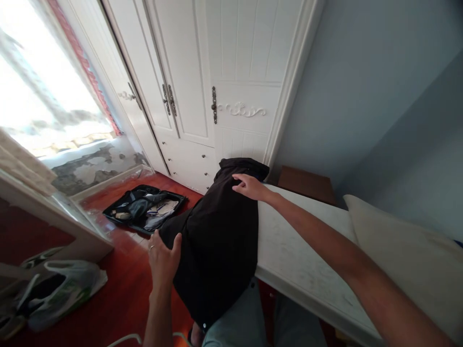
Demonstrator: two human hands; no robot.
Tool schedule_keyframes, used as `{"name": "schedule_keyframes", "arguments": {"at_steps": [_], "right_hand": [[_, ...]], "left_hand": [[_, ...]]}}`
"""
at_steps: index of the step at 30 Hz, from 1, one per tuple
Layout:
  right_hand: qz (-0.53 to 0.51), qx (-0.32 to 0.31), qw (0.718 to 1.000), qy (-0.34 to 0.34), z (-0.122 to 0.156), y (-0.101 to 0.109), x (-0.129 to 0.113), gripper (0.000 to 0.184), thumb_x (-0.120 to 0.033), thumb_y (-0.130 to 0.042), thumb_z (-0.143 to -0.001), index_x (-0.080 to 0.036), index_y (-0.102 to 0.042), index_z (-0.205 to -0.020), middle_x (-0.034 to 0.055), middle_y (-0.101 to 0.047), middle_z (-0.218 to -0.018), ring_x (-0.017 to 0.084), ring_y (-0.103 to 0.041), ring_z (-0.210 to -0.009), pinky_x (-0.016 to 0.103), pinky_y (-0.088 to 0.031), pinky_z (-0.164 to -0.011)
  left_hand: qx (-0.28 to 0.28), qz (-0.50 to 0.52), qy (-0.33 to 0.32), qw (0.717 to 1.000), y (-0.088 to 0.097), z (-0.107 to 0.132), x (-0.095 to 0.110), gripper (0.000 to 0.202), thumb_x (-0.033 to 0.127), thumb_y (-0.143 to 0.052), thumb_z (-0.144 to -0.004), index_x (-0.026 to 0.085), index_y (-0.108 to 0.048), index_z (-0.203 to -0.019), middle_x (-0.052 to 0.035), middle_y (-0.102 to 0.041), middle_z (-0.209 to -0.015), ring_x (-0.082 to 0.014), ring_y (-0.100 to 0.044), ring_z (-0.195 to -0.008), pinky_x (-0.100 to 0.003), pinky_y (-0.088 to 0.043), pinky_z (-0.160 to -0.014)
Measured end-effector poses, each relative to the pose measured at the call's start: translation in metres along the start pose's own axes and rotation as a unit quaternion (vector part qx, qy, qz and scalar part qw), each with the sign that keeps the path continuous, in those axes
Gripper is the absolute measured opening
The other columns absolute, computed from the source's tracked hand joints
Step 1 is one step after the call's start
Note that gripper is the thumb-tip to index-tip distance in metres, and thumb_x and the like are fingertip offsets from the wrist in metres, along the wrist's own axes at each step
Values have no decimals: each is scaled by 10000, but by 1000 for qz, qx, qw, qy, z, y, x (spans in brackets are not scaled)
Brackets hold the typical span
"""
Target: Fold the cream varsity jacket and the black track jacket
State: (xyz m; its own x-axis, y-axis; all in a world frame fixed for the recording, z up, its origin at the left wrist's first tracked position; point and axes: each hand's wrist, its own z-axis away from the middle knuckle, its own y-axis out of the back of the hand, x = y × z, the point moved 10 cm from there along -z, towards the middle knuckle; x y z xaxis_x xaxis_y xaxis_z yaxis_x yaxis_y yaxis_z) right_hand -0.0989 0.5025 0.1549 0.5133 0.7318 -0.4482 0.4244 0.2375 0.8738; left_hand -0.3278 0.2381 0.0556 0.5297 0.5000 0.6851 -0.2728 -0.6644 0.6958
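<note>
A black jacket (pixel 220 241) lies spread over the end of a white-topped surface and drapes down in front of my legs. Its bunched collar or hood (pixel 244 166) is at the far end, and a snap button shows at the lower hem. My left hand (pixel 163 258), with a ring on one finger, rests at the sleeve on the left side, thumb and fingers apart. Near the collar, my right hand (pixel 250 187) lies on the cloth with its index finger stretched and thumb apart; its other fingers are partly hidden.
An open suitcase (pixel 181 198) with packed clothes lies on the red floor (pixel 123 274). White wardrobe doors (pixel 188 72) stand ahead. The white surface (pixel 300 231) extends right toward a cream cushion-like piece (pixel 398 241), beside a brown box-like piece (pixel 307 182). A plastic bag (pixel 68 289) sits lower left.
</note>
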Motion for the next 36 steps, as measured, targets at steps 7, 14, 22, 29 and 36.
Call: {"name": "schedule_keyframes", "arguments": {"at_steps": [7, 14, 22, 29, 36], "right_hand": [[96, -161, 982, 4, -118, -95, -37, 531, -438, -847, -683, -198, -710, -1136, 121, -709, -1175, 287, -658, -1092, 363, -503, -949], [115, -163, 980, -13, -112, -106, -31, 112, -315, -816, -728, -219, -759, -732, 43, -735, -830, 218, -683, -809, 293, -498, -729], [-18, 158, 987, 22, -50, 22, -33, 216, -362, -622, -873, -204, -751, -804, 53, -698, -905, 197, -637, -867, 319, -488, -832], [-211, 336, 903, -167, 94, 56, 84, 386, -588, -645, -773, -205, -669, -725, 12, -580, -605, 169, -516, -572, 312, -465, -581], [-260, 272, 895, -237, 153, 26, 126, 582, -743, -630, -702, -177, -715, -810, 45, -639, -633, 189, -598, -572, 327, -535, -561]], "left_hand": [[-173, 48, 144, 973, -60, -8, -58, 763, 671, -539, -803, 36, -610, -1219, -262, -642, -1250, -407, -589, -1203, -468, -461, -989], [-49, 134, 95, 985, -13, -8, -45, 401, 515, -557, -800, 163, -731, -884, -79, -738, -854, -278, -672, -862, -355, -489, -800], [116, 322, 5, 940, 50, 9, 34, 317, 462, -676, -841, 168, -756, -926, -46, -714, -950, -215, -658, -933, -325, -521, -875], [-47, 350, -273, 895, 43, 73, 183, 165, 274, -637, -912, 210, -767, -992, -103, -628, -1336, -250, -620, -1196, -397, -528, -1007], [-302, 347, -410, 788, -33, 144, 239, 165, 186, -604, -893, 186, -749, -971, -85, -662, -1315, -257, -566, -1292, -399, -463, -1090]]}}
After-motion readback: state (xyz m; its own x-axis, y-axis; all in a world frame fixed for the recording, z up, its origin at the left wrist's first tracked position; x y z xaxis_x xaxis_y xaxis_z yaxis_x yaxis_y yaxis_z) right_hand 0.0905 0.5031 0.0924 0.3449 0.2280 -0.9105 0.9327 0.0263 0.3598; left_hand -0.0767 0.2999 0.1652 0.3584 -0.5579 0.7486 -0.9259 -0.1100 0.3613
